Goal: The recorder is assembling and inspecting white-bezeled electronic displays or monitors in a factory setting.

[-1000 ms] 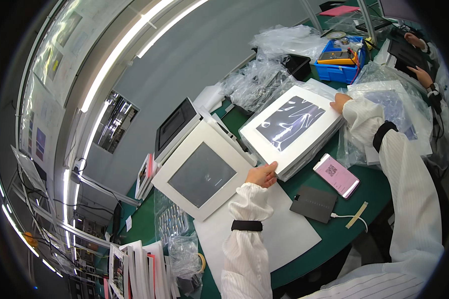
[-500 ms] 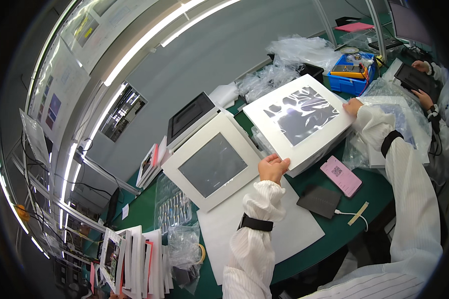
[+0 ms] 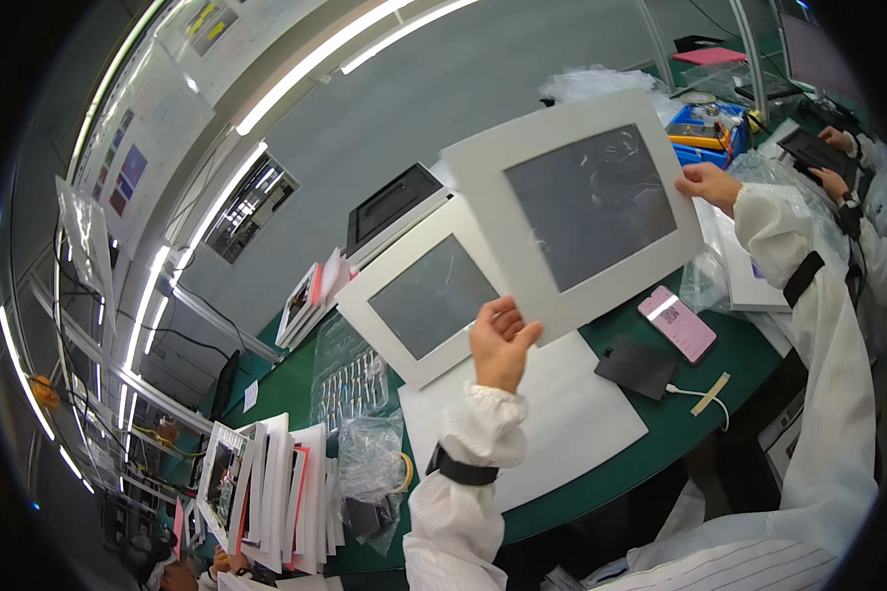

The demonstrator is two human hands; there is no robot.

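Where both hands meet the panel: the white-framed screen panel (image 3: 601, 202) is held up at a slant beyond the far right side of the white sheet (image 3: 572, 424), its grey screen turned toward the head camera.
Left hand: this hand (image 3: 505, 345) is at the panel's lower-left corner, thumb over the front; the fingers look closed on the corner, though their tips are partly hidden.
Right hand: this one (image 3: 712, 187) pinches the panel's right edge between thumb and fingers.
Second framed panel: a similar panel (image 3: 434, 295) slants at the sheet's far left edge, partly behind the held one.
Black-screened unit: a dark display (image 3: 394, 202) stands farther beyond the sheet, behind that second panel.
Black box: a flat case (image 3: 636, 369) lies at the sheet's right edge, a white cable (image 3: 705, 397) at its side.
Smartphone: a pink-screened phone (image 3: 678, 323) lies right of the sheet on the green bench (image 3: 650, 463).
Small parts: a clear bag of slim metal pieces (image 3: 355, 384) lies left of the sheet.
Upright stack: white frames and boards (image 3: 276, 502) stand farther left of the sheet.
Co-worker: another person's hands (image 3: 833, 163) hold a dark device (image 3: 808, 148), far right beyond the sheet.
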